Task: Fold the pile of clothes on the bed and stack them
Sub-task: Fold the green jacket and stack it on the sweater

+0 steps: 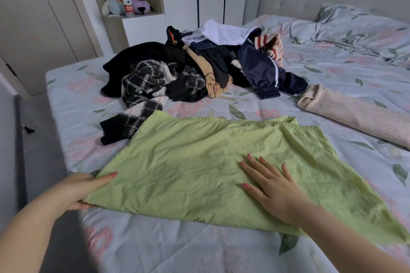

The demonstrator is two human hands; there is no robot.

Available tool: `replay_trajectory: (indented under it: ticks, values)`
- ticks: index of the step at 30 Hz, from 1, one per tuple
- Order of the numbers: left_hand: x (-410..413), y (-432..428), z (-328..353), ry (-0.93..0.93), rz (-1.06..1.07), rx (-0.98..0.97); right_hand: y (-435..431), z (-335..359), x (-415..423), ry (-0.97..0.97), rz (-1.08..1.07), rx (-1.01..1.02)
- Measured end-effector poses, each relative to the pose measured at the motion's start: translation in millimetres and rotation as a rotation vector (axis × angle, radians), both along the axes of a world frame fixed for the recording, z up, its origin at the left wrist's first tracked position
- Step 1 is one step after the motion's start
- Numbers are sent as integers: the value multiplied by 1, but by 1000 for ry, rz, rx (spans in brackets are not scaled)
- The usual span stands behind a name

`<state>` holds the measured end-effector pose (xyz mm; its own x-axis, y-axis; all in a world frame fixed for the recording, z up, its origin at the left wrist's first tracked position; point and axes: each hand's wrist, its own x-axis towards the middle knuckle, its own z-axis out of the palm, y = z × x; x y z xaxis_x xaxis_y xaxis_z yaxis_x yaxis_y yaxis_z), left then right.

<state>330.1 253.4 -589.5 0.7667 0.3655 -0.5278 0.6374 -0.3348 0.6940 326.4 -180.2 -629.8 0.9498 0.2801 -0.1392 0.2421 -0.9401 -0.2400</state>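
Observation:
A light green garment (pixel 188 162) with an elastic waistband lies spread flat on the bed (pixel 155 246), close to me. My left hand (pixel 84 188) pinches its near left corner between thumb and fingers. My right hand (pixel 270 186) rests flat on the cloth, fingers spread, right of its middle. Behind it sits the unfolded pile of clothes (pixel 199 66): a black and white checked knit, dark items, a navy jacket with white stripes, a white piece on top.
A pink striped garment (pixel 355 115) lies on the bed at the right. A pillow (pixel 359 26) and padded headboard are at the back right. The bed's left edge drops to a grey floor (pixel 40 139). A shelf niche holds plush toys and a bottle (pixel 128 4).

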Motion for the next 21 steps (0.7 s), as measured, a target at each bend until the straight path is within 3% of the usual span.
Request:
replay_trajectory:
  ticks: [10, 17, 21]
  values:
    - [20, -11, 5, -64, -32, -317, 0, 2, 1, -18, -22, 35]
    - [28, -37, 22, -461, -70, -432, -4, 3, 3, 26, -35, 12]
    - [28, -56, 27, -531, -141, -482, -7, 4, 2, 77, -23, -7]
